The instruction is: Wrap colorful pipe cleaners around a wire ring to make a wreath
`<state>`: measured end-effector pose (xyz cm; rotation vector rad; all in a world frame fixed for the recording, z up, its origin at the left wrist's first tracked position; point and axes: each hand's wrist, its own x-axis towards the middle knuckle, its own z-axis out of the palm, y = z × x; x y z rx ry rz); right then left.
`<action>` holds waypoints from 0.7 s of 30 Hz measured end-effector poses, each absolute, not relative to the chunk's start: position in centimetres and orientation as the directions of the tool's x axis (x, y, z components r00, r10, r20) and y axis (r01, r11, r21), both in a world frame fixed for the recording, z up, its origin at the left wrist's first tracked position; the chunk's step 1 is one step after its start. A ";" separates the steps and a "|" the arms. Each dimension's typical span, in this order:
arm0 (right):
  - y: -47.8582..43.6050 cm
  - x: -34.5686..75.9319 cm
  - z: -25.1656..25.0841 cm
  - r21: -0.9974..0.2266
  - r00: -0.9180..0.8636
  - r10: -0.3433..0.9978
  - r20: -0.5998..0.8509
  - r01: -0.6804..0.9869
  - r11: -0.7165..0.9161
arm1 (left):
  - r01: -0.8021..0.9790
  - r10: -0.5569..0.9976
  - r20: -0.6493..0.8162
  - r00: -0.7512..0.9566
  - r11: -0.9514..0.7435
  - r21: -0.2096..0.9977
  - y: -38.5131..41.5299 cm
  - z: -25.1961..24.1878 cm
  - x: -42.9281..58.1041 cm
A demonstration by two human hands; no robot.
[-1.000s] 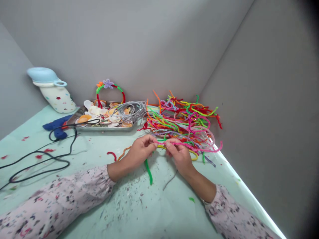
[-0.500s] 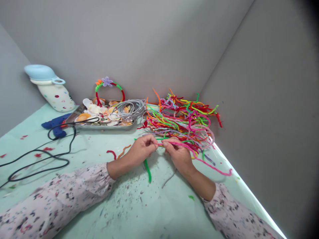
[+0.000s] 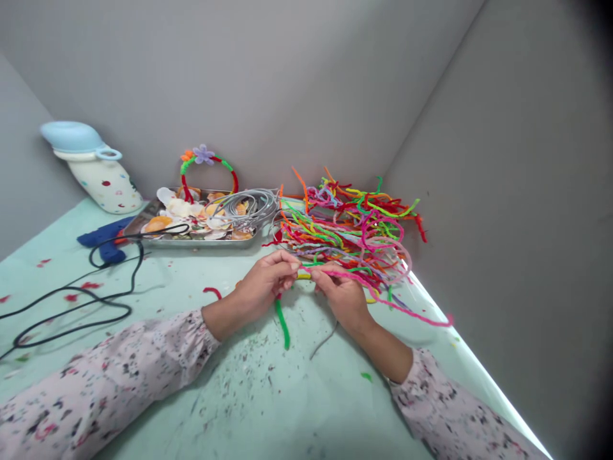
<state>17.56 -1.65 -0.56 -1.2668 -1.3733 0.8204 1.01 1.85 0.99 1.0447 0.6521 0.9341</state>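
My left hand [image 3: 265, 283] and my right hand [image 3: 341, 295] meet over the mint-green table, both pinched shut. Between their fingertips runs a pink pipe cleaner [image 3: 407, 311] whose free end trails right toward the wall; a bit of yellow shows at the pinch. A green pipe cleaner [image 3: 282, 322] hangs down from under my left hand. Just behind my hands lies a big heap of pipe cleaners [image 3: 349, 230] in many colours.
A metal tray [image 3: 191, 241] of seashells and grey wire hoops stands at the back, with a decorated headband [image 3: 207, 161] behind it. A blue glue gun [image 3: 103, 237] with a black cord [image 3: 81, 297] lies left. A white spotted jug [image 3: 96, 172] stands far left. Walls close in behind and right.
The pink pipe cleaner has been drawn out of the heap; its free end now lies further right along the table edge. Both hands have lifted slightly toward the heap.
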 end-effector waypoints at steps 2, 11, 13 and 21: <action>-1.6 17.6 -0.6 -0.951 0.119 0.967 0.225 0.244 0.191 | -0.307 0.862 -0.033 0.505 0.216 0.927 1.9 1.0 0.9; -1.5 17.8 -1.0 -0.956 0.131 0.966 0.223 0.224 0.191 | -0.161 0.869 -0.001 0.496 0.093 0.983 2.4 0.8 0.7; -1.5 17.9 -1.0 -0.957 0.136 0.966 0.221 0.219 0.188 | -0.119 0.871 -0.001 0.491 0.069 0.990 2.5 0.8 0.6; -1.4 17.8 -0.4 -0.973 0.095 0.977 0.192 0.152 0.176 | -0.156 0.915 0.010 0.404 0.058 0.986 2.0 0.9 1.1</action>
